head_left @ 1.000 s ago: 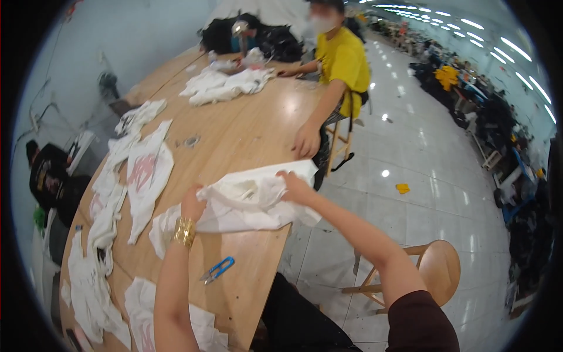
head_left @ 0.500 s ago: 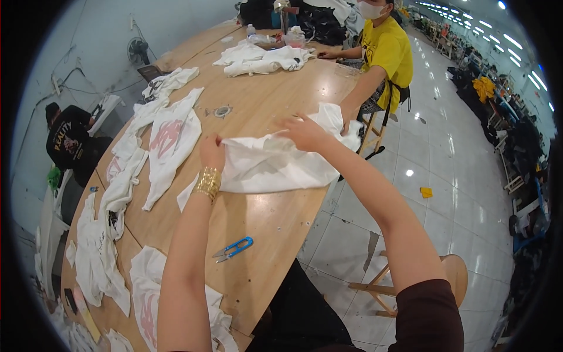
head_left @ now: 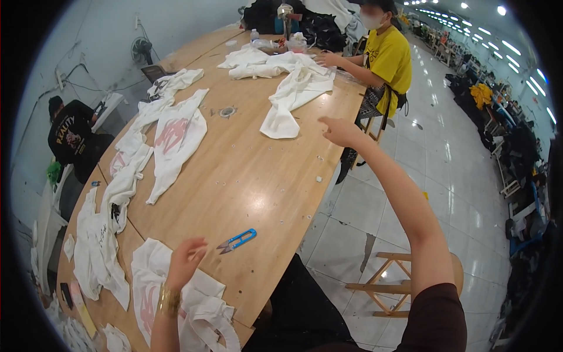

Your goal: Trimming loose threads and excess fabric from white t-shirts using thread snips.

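Note:
My left hand [head_left: 186, 258] hovers over the near end of the table, empty, its fingers loosely bent and apart. Below it lies a white garment [head_left: 149, 267] with a pink print, beside blue-handled thread snips [head_left: 237, 241]. My right hand [head_left: 340, 130] is stretched out over the table's right edge, index finger extended, holding nothing. Beyond its fingertips a white garment piece [head_left: 287, 111] lies loosely across the wood, reaching up toward a co-worker in a yellow shirt [head_left: 392, 58]. The co-worker's hands are at that cloth's far end.
More white garments [head_left: 179, 138] with prints spread along the left side of the wooden table [head_left: 234, 170]. At the far end are a bottle [head_left: 254, 35], a clear tub and black cloth [head_left: 322, 29]. A wooden stool [head_left: 381, 287] stands on the tiled floor at right. Another person [head_left: 73, 129] works at left.
Both hands have let go of the white garment piece, which now lies farther away near the co-worker. My left hand has come back toward me; my right hand has moved slightly right.

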Demonstrator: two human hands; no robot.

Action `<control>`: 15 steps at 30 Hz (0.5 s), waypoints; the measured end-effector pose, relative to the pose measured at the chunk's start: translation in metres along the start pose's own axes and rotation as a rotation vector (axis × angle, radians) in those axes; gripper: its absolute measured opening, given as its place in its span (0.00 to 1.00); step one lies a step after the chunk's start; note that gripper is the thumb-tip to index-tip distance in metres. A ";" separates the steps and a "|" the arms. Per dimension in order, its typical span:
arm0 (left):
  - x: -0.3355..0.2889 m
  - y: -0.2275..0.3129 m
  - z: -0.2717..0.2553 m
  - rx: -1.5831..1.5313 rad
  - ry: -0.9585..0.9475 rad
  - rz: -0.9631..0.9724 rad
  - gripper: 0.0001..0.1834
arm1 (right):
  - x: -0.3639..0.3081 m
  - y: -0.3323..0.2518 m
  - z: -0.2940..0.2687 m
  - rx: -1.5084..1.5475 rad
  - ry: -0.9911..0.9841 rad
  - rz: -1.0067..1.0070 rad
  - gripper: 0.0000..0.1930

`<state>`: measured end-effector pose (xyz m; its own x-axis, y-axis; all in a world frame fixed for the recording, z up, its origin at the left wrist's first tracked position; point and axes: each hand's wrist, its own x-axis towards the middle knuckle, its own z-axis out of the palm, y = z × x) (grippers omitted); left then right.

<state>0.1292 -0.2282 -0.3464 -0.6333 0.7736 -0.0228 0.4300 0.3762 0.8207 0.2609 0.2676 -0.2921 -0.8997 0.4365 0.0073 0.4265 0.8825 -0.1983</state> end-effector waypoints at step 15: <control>-0.227 0.001 -0.027 -0.183 0.464 -0.205 0.08 | -0.022 -0.148 0.022 -0.036 0.006 -0.237 0.17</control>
<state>0.2564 -0.4174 -0.3249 -0.9282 0.3711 0.0273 0.1743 0.3688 0.9130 0.2150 0.1233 -0.2848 -0.9746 0.2171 0.0556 0.2064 0.9660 -0.1555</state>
